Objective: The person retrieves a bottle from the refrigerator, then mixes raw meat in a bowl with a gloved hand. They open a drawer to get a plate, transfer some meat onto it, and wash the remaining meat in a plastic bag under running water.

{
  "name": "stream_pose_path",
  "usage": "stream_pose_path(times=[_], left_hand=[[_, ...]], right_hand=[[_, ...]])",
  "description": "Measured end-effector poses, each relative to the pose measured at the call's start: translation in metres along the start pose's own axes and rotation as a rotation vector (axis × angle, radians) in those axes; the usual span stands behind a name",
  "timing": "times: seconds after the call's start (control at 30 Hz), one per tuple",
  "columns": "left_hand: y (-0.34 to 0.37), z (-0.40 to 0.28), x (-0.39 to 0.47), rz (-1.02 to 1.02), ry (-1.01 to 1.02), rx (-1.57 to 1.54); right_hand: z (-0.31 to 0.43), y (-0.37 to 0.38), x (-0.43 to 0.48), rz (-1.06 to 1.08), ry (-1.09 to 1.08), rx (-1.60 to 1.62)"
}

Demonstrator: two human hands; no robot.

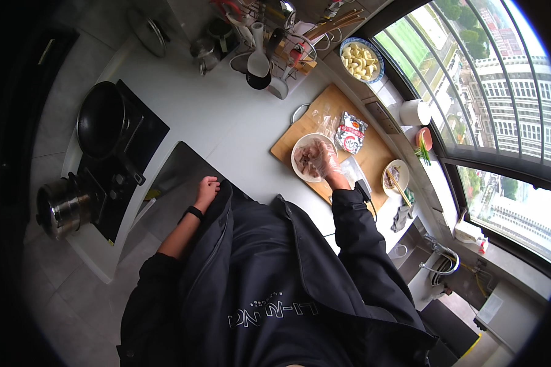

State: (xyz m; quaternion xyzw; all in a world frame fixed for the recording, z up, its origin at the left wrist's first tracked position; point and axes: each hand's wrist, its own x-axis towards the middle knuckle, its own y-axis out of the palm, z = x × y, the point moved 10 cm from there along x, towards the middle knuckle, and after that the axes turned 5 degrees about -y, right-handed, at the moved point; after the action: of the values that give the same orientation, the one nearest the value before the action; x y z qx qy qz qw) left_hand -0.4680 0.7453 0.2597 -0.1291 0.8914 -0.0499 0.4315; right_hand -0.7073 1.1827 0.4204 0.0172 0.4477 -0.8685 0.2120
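Note:
My right hand [327, 159], in a clear disposable plastic glove, reaches into a white bowl [294, 155] of raw meat pieces [306, 161]. Its fingers are down among the meat, so their grip is hidden. The bowl rests on a wooden cutting board [377, 149]. Just beyond the hand lies a printed food packet [351, 132], bearing writing, beside crumpled clear plastic [323, 120]. A clear plastic container or lid [356, 173] is partly under my right wrist. My bare left hand [207, 189] hangs by the counter's front edge, its fingers curled with nothing visible in them.
Right of the board, a smaller bowl [403, 169] holds dark food and chopsticks [398, 188]. Peeled garlic cloves [360, 62] fill a bowl on the windowsill. A utensil rack [298, 41] stands behind. A wok [100, 121] and steel pot [64, 208] occupy the left cooktop; a faucet [450, 261] is at right.

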Motion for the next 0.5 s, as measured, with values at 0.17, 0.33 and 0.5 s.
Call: stream_pose_path(times=[0.17,0.33,0.5], left_hand=[[0.001,0.014,0.003,-0.009,-0.075,-0.011],[0.000,0.000,0.001,-0.006,-0.008,0.041],[-0.003,0.007,0.000,-0.019,-0.011,0.021]], right_hand=[[-0.003,0.001,-0.016,-0.129,0.013,0.059],[0.000,0.024,-0.002,0.010,-0.026,-0.180],[-0.012,0.006,-0.004,0.056,0.359,0.614]])
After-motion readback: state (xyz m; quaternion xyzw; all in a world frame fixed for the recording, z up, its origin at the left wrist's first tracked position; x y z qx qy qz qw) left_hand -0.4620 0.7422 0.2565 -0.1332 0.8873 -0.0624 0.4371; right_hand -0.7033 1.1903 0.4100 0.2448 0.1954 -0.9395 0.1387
